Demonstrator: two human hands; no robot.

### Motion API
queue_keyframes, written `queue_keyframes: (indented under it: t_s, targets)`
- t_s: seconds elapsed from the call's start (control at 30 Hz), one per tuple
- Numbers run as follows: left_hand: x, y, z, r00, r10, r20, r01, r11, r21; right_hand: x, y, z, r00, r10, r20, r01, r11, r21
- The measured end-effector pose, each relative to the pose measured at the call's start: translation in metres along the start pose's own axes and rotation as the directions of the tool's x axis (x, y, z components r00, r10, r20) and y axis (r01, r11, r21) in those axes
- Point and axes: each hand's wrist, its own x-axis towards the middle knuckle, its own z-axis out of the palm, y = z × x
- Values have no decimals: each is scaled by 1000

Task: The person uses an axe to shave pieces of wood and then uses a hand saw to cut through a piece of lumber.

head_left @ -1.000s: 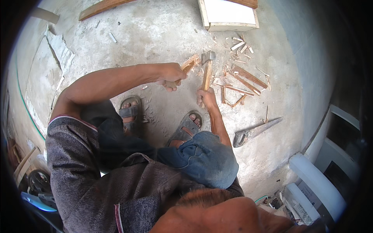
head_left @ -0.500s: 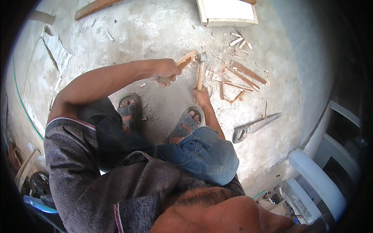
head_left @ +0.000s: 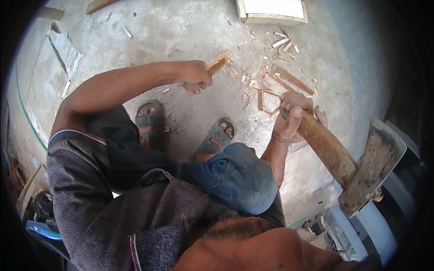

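Observation:
My left hand (head_left: pixel 194 77) is closed on a brown wooden piece (head_left: pixel 217 63), angled to the upper right with a pale, splintered far end above the concrete floor (head_left: pixel 185 36). In my right hand (head_left: pixel 296 113), closed around its wooden handle, is a hatchet (head_left: pixel 373 158), raised close to the camera at the right, its dark metal head toward the lower right. Wood shavings (head_left: pixel 246 77) lie scattered just right of the piece in my left hand, with split brown strips (head_left: pixel 291 79) and small pale sticks (head_left: pixel 280 43) beyond them.
A white wood-edged box (head_left: pixel 271 9) is at the top, a long board (head_left: pixel 99 4) at upper left. My sandalled feet are below my hands. A wall (head_left: pixel 370 49) runs along the right, pale blocky objects (head_left: pixel 348 230) at lower right, clutter and a green hose (head_left: pixel 27 117) at left.
My right hand has swung the hatchet from beside the wood piece up toward the camera and rightward. My left hand still holds the piece, now slightly higher in the picture.

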Motion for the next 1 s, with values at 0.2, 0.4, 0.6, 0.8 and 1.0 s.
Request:
queue_keyframes:
  t_s: [0.2, 0.4, 0.6, 0.8, 1.0]
  targets:
    - [3, -2, -4, 1000, -18, 6, 17, 994, 110, -127, 125, -25, 586, 810, -25, -586, 403, -703]
    - [8, -13, -20, 1000, -7, 20, 7, 1000, 1, -49, 44, 10, 740, 671, -47, -604, 633, -484]
    - [8, 2, -8, 1000, 6, 24, -7, 1000, 17, -26, 40, 6, 998, 3, 55, -4, 1000, 25]
    - [11, 11, -6, 999, 33, -18, -31, 995, 90, -122, 154, -38, 377, 919, -120, -749, 226, -623]
    - [6, 2, -8, 999, 28, -34, -23, 991, 128, -4, 7, 3, 970, 240, 44, -241, 970, 22]
